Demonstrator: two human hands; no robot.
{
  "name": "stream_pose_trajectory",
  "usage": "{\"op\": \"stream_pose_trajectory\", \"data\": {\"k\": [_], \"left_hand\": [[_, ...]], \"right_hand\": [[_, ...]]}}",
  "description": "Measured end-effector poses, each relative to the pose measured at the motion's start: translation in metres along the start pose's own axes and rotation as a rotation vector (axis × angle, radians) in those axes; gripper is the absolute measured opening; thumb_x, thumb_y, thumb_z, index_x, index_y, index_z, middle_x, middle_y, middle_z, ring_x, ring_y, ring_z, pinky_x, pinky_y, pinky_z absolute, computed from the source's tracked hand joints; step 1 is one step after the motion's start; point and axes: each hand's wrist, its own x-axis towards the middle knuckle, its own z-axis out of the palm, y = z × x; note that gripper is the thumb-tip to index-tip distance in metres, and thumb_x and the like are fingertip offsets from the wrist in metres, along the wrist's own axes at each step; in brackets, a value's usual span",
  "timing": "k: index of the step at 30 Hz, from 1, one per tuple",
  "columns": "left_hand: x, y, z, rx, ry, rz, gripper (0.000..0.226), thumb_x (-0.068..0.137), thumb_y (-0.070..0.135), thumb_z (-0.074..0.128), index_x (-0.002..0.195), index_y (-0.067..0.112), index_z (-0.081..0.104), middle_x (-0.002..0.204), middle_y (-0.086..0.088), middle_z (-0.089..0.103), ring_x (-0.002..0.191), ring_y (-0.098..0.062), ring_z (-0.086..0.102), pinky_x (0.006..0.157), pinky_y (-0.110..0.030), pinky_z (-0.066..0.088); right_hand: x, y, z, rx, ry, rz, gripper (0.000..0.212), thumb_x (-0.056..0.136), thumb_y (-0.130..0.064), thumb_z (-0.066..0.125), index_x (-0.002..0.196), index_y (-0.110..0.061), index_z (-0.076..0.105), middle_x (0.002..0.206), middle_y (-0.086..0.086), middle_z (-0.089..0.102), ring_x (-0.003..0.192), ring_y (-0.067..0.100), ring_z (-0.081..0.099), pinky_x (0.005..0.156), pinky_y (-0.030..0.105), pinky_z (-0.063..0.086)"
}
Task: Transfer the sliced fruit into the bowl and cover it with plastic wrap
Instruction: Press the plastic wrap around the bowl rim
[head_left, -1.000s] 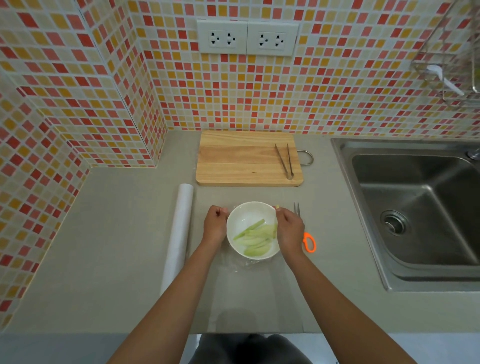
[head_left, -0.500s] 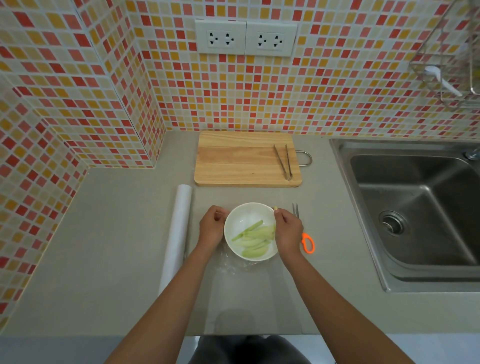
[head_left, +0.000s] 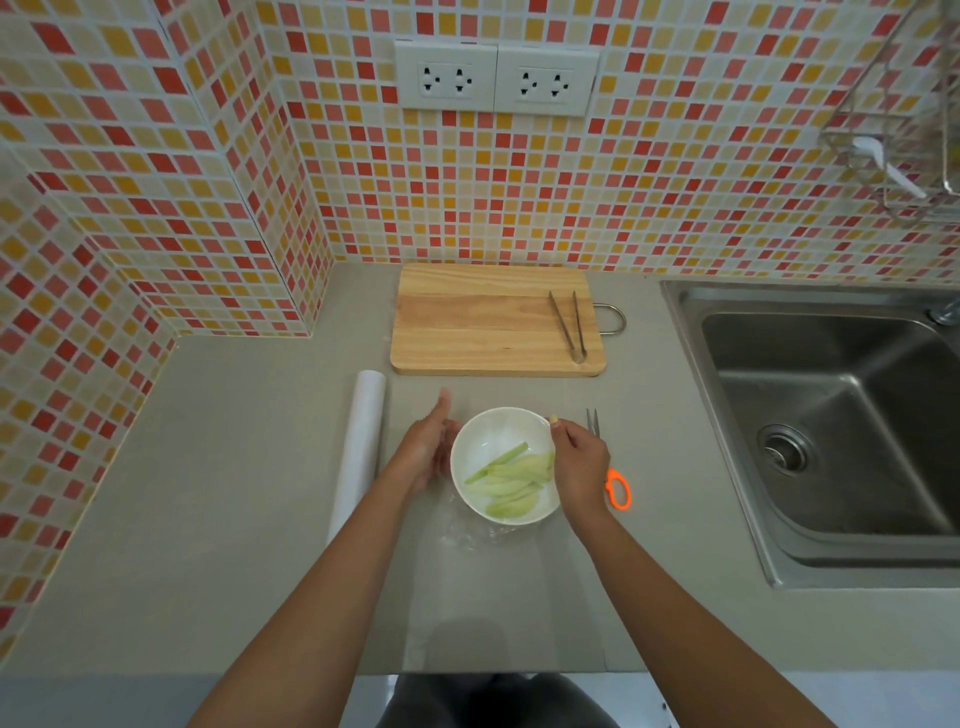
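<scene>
A white bowl (head_left: 498, 436) stands on the counter near me and holds several pale green fruit slices (head_left: 514, 480). Under it lies a clear sheet of plastic wrap (head_left: 475, 535), crumpled at the bowl's near side and stretching toward the counter's front edge. My left hand (head_left: 428, 447) is flat against the bowl's left wall, fingers straight and apart, holding nothing. My right hand (head_left: 579, 462) pinches thumb and finger at the bowl's far right rim, apparently on the thin wrap. The wrap roll (head_left: 358, 452) lies left of the bowl.
Orange-handled scissors (head_left: 617, 488) lie right of the bowl, partly under my right hand. A wooden cutting board (head_left: 488, 322) with metal tongs (head_left: 569, 327) sits behind the bowl. A steel sink (head_left: 831, 431) fills the right side. Tiled walls close off the back and left.
My left hand has opened from a closed fist into a flat hand beside the bowl. My right hand stays pinched at the rim. The bowl has not moved.
</scene>
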Motion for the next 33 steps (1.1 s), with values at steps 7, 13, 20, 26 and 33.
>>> {"op": "stream_pose_trajectory", "data": {"k": [7, 13, 20, 26, 33], "left_hand": [[0.006, -0.001, 0.003, 0.119, 0.038, 0.143, 0.039, 0.094, 0.029, 0.059, 0.060, 0.015, 0.046, 0.055, -0.001, 0.049, 0.050, -0.017, 0.045, 0.049, -0.028, 0.033], [0.007, -0.004, 0.011, 0.212, 0.177, 0.147, 0.036, 0.093, 0.026, 0.060, 0.064, 0.014, 0.042, 0.072, -0.011, 0.050, 0.069, -0.022, 0.050, 0.057, -0.029, 0.036], [0.006, 0.004, 0.015, 0.189, 0.268, 0.144, 0.019, 0.079, 0.004, 0.066, 0.075, 0.018, 0.054, 0.088, -0.005, 0.065, 0.082, -0.024, 0.060, 0.072, -0.033, 0.050], [0.001, 0.009, 0.011, 0.200, 0.094, 0.198, 0.025, 0.080, -0.012, 0.055, 0.085, 0.004, 0.073, 0.085, -0.009, 0.070, 0.076, -0.023, 0.064, 0.062, -0.024, 0.054], [-0.008, 0.006, 0.003, 0.220, -0.084, 0.279, 0.030, 0.091, -0.001, 0.052, 0.106, 0.012, 0.074, 0.103, 0.002, 0.073, 0.082, -0.005, 0.067, 0.057, -0.015, 0.052]], "right_hand": [[0.001, 0.001, 0.000, -0.033, 0.008, -0.031, 0.033, 0.094, -0.009, 0.051, 0.065, 0.008, 0.050, 0.060, 0.008, 0.037, 0.060, 0.014, 0.032, 0.055, 0.029, 0.027], [0.002, 0.003, 0.001, 0.048, 0.003, 0.055, 0.031, 0.095, -0.013, 0.050, 0.076, 0.008, 0.064, 0.065, 0.010, 0.048, 0.063, 0.015, 0.041, 0.057, 0.028, 0.033], [0.006, 0.006, 0.001, 0.235, -0.086, 0.287, 0.034, 0.095, -0.015, 0.047, 0.087, 0.015, 0.058, 0.075, 0.011, 0.050, 0.072, 0.021, 0.046, 0.070, 0.032, 0.037], [0.004, 0.005, -0.001, 0.221, -0.090, 0.236, 0.029, 0.095, -0.011, 0.044, 0.095, -0.005, 0.072, 0.084, 0.007, 0.066, 0.077, 0.017, 0.059, 0.073, 0.031, 0.047], [0.004, 0.006, 0.002, 0.174, -0.048, 0.140, 0.030, 0.097, -0.010, 0.043, 0.094, -0.005, 0.072, 0.086, 0.009, 0.068, 0.077, 0.016, 0.059, 0.072, 0.030, 0.047]]}}
